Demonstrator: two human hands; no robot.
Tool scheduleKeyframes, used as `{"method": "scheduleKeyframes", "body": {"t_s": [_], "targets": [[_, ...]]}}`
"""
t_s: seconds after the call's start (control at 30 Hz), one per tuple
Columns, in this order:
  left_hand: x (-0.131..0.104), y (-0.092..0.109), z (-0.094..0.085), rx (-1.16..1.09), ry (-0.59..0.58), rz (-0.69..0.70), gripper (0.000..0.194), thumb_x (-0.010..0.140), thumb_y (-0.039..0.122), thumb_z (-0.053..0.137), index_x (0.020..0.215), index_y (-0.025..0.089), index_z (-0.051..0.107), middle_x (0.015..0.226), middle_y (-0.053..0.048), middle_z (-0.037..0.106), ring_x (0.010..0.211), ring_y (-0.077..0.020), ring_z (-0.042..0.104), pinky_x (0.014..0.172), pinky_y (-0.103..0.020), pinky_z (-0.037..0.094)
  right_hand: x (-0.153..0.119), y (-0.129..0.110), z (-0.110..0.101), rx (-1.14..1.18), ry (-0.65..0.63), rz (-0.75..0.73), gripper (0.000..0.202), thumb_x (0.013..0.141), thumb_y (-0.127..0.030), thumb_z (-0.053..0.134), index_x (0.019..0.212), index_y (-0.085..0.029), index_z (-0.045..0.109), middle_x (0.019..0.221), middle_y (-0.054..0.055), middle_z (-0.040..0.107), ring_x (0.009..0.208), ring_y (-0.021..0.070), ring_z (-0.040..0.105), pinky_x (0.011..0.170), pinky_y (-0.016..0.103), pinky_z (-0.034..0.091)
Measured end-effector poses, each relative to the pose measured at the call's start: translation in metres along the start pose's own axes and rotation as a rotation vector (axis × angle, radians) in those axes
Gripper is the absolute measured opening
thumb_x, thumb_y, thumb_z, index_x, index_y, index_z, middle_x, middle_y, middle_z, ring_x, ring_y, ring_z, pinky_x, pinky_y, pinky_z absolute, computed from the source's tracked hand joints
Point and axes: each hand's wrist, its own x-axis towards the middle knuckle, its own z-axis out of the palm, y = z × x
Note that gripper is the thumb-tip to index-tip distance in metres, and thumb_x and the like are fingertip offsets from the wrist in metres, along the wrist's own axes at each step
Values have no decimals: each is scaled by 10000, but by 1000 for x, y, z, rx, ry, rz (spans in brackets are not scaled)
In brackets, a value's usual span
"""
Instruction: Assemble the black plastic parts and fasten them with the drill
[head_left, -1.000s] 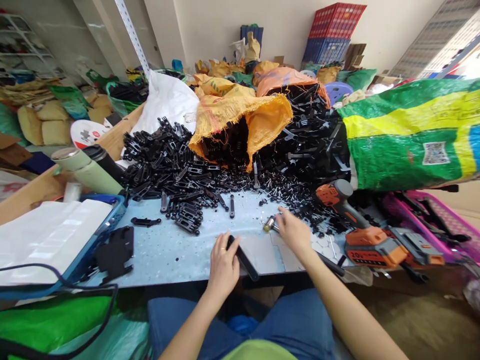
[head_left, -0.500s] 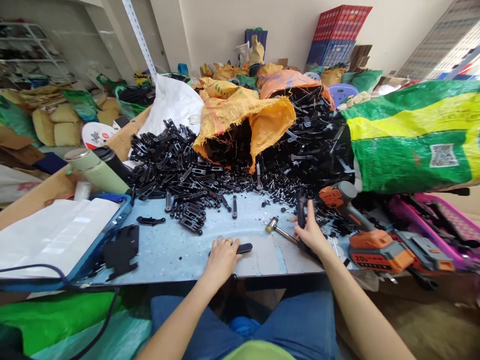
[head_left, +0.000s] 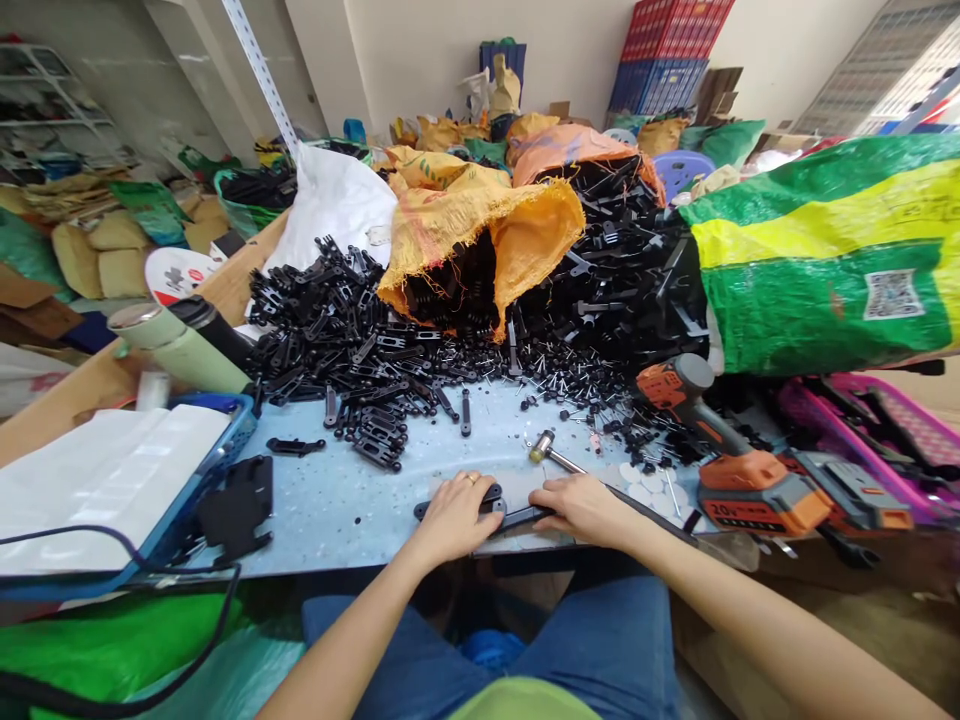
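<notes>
At the bench's front edge my left hand is closed on a black linkage piece lying flat. To its right my right hand grips a long black bar, whose left end meets the linkage piece under my left fingers. Behind my right hand lies a hammer with a metal and yellowish head, its black handle running under my right wrist. Both hands rest low over a grey plate. My fingers hide part of both black pieces.
Black parts are heaped behind, around an open orange sack. An orange cordless drill stands at right beside a pink basket. At left are a blue tray, a green bottle and a black plate.
My right hand has come down and left from beside the small-parts pile, bringing a black bar to the piece at my left hand. The view has shifted slightly.
</notes>
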Motion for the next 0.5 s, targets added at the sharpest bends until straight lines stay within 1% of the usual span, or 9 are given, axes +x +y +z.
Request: {"method": "scheduleKeyframes", "body": {"t_s": [0.07, 0.1, 0.13, 0.27, 0.37, 0.5], "targets": [[-2, 3, 1, -9, 26, -4, 520, 690, 521, 622, 1083, 211, 482, 1025, -69, 554, 993, -269, 505, 829, -371, 389, -2, -8, 0, -42, 41, 35, 328, 891, -475, 408, 927, -197, 579, 800, 42, 606, 733, 158, 568, 629, 251, 331], [-3, 4, 2, -11, 41, -2, 571, 641, 551, 653, 1062, 207, 477, 1007, -70, 556, 970, -273, 515, 813, -369, 396, -3, -12, -1, -62, 61, 49, 322, 897, -468, 398, 920, -198, 572, 804, 43, 603, 737, 157, 562, 629, 253, 321], [-4, 5, 3, -12, 55, 3, 580, 623, 558, 665, 1040, 202, 474, 988, -69, 558, 946, -271, 525, 793, -362, 404, -5, -16, -3, -83, 80, 60, 312, 901, -460, 395, 917, -199, 566, 811, 44, 600, 742, 159, 557, 630, 257, 313], [-8, 3, 4, -16, 88, 61, 452, 701, 509, 625, 987, 196, 470, 945, -64, 560, 906, -249, 543, 747, -337, 428, -9, -26, -10, -135, 120, 86, 257, 894, -430, 432, 902, -203, 554, 809, 40, 593, 742, 170, 545, 622, 274, 288], [-10, 0, 5, -7, 94, 117, 438, 719, 503, 614, 989, 187, 475, 934, -66, 567, 886, -242, 552, 731, -336, 441, -7, -26, -15, -144, 112, 90, 243, 874, -435, 472, 889, -205, 553, 803, 33, 593, 728, 171, 546, 607, 278, 277], [-8, -4, 8, 18, 135, 138, 401, 756, 519, 566, 966, 184, 490, 891, -65, 576, 849, -228, 564, 698, -322, 446, -4, -24, -16, -145, 104, 88, 247, 869, -438, 480, 880, -204, 560, 805, 34, 592, 722, 165, 549, 605, 279, 282]]}}
